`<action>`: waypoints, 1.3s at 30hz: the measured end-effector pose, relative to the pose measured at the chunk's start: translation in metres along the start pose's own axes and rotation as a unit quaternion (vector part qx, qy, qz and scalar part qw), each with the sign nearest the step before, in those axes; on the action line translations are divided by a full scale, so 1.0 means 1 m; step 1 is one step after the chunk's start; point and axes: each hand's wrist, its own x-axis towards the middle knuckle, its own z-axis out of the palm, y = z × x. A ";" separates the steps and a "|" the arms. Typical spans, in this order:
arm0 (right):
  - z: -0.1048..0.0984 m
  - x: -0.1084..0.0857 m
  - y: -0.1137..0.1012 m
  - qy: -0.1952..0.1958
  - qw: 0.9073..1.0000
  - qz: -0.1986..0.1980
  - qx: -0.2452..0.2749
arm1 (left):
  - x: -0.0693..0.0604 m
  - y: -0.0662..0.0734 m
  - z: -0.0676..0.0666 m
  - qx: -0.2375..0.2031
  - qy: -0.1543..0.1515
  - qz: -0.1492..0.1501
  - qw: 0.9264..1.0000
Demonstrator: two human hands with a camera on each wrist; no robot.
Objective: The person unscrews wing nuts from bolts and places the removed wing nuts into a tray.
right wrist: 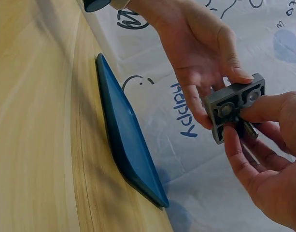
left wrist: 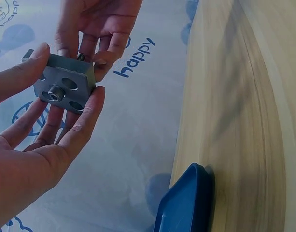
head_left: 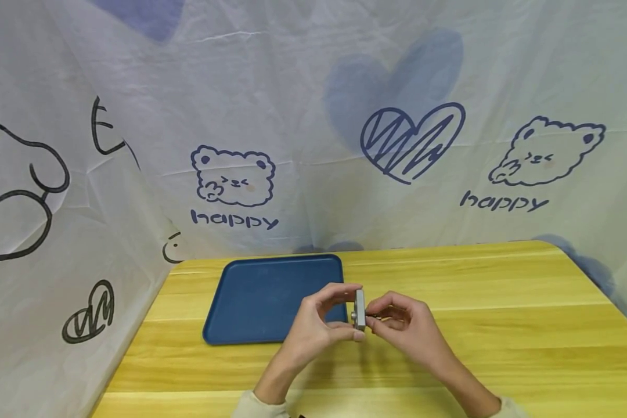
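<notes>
My left hand (head_left: 313, 325) holds a square grey metal block (head_left: 360, 310) by its edges, thumb on one side and fingers on the other. Several round holes pierce the face seen in the left wrist view, where a round bolt head (left wrist: 56, 93) stands out near the middle. The block's other face, in the right wrist view, has recessed pockets, and a threaded bolt end (right wrist: 250, 129) sticks out from it. With thumb and fingertips my right hand (head_left: 404, 322) pinches around the bolt close to that face. Whether a small nut sits under those fingertips is hidden.
A blue tray (head_left: 271, 338) lies on the wooden table (head_left: 501, 302), left of and behind the hands. Its right edge is partly behind my left hand. A white printed cloth (head_left: 313, 191) hangs along the table's back and left sides.
</notes>
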 end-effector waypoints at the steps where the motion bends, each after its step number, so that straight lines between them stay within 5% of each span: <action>1: 0.001 0.000 0.001 0.002 1.000 -0.015 -0.004 | 0.000 0.000 0.000 -0.002 -0.001 0.000 1.000; 8: 0.005 -0.002 0.004 0.014 0.994 -0.102 -0.047 | 0.000 0.001 -0.001 -0.014 -0.001 0.006 1.000; 16: 0.005 -0.002 0.004 0.007 0.994 -0.091 -0.054 | -0.001 0.001 -0.001 -0.017 0.001 0.011 1.000; 27: -0.004 0.003 -0.001 0.024 0.999 0.041 -0.013 | 0.001 0.000 -0.001 -0.022 -0.003 0.020 1.000; 39: -0.009 0.003 0.000 -0.061 0.986 0.143 0.065 | 0.001 -0.002 0.003 0.016 -0.020 0.037 0.999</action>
